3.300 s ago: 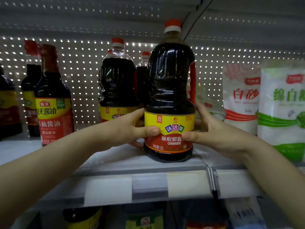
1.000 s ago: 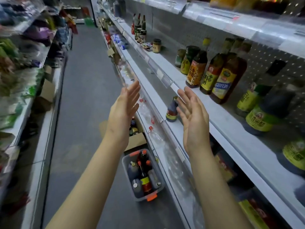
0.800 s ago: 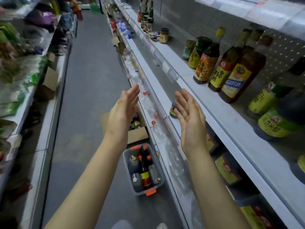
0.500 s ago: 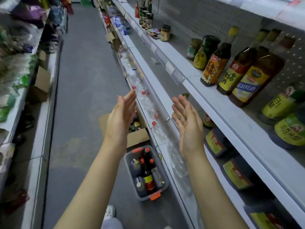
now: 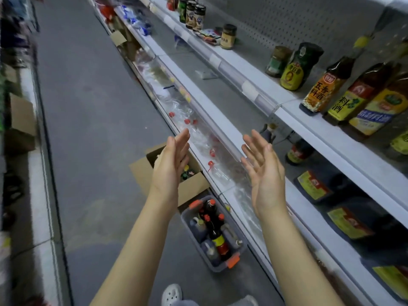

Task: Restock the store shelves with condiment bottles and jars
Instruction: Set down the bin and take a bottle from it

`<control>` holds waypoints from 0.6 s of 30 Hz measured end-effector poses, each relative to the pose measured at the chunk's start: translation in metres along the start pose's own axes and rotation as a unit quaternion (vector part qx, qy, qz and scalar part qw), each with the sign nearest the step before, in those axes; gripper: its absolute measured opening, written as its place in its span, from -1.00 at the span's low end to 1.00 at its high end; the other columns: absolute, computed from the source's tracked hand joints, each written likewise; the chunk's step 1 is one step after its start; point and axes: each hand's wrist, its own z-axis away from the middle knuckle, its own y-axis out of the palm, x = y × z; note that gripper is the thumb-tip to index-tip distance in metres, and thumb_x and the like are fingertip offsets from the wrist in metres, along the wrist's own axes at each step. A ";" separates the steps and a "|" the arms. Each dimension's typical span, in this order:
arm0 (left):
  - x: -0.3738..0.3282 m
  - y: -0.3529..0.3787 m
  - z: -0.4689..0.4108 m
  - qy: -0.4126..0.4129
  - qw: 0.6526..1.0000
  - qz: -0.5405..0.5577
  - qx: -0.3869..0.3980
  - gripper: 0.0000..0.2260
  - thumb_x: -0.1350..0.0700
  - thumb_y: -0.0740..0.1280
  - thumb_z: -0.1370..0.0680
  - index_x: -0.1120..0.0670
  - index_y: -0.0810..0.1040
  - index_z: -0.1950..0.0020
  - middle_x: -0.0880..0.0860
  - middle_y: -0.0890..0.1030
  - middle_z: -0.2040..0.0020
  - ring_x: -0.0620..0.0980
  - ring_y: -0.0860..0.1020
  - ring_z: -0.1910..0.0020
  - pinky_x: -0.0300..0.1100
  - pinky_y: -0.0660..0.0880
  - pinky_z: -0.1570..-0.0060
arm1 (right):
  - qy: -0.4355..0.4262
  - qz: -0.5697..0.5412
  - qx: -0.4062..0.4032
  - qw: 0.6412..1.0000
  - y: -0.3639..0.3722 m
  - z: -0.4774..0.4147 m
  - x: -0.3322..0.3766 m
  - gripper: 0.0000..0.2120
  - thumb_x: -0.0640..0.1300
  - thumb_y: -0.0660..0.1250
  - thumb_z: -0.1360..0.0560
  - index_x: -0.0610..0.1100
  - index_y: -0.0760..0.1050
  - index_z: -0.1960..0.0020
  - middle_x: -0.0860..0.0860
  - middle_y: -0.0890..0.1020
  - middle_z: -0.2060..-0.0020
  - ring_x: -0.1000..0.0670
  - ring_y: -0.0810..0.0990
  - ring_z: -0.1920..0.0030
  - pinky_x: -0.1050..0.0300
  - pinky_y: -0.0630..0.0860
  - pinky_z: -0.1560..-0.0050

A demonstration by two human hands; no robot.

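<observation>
My left hand point(image 5: 171, 161) and my right hand point(image 5: 263, 171) are both held out empty over the aisle, palms facing each other, fingers straight. Below them on the floor stands a grey crate point(image 5: 239, 253) with orange latches, holding several sauce bottles point(image 5: 217, 236), dark with red caps. The white store shelves point(image 5: 293, 120) run along the right. On the upper one stand cooking-wine bottles point(image 5: 321, 87) with yellow labels and jars point(image 5: 228, 36) farther back.
An open cardboard box point(image 5: 192, 184) with small bottles sits on the floor just beyond the crate. Clear plastic bottles with red caps point(image 5: 192, 129) lie on the lowest ledge. Shelving and boxes point(image 5: 22, 122) line the left side. A white shoe point(image 5: 172, 294) shows at the bottom.
I let go of the big soy sauce bottle on the shelf and turned to look down the aisle. In the last second my view dipped lower toward the crate; both hands stayed empty.
</observation>
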 end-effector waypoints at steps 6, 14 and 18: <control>0.016 -0.017 -0.016 -0.042 0.998 -0.018 0.039 -0.57 -0.08 -0.03 -0.67 0.03 0.40 -0.44 -0.06 0.46 -0.40 -0.14 0.40 -0.38 -0.11 0.32 -0.40 | 0.037 -0.001 -0.054 0.998 0.003 0.004 -0.027 -0.64 -0.02 0.00 -0.67 -0.03 0.44 -0.36 0.03 0.56 -0.28 0.07 0.52 -0.29 0.01 0.38 -0.39; 0.058 0.003 -0.036 -0.096 0.988 -0.069 0.095 -0.57 -0.13 -0.05 -0.67 -0.05 0.39 -0.43 -0.14 0.45 -0.38 -0.24 0.42 -0.31 -0.26 0.32 -0.28 | 0.086 0.012 -0.108 0.990 -0.037 -0.001 -0.060 -0.68 -0.01 -0.01 -0.67 0.10 0.48 -0.25 0.09 0.58 -0.25 0.11 0.53 -0.27 -0.02 0.36 -0.41; 0.082 0.023 -0.045 -0.119 0.982 -0.096 0.109 -0.64 -0.14 -0.02 -0.66 -0.14 0.47 -0.32 -0.17 0.49 -0.32 -0.24 0.43 -0.30 -0.23 0.32 -0.29 | 0.116 0.017 -0.126 0.985 -0.065 -0.004 -0.076 -0.69 0.05 0.02 -0.65 0.12 0.48 -0.24 0.10 0.59 -0.24 0.09 0.53 -0.28 -0.02 0.36 -0.40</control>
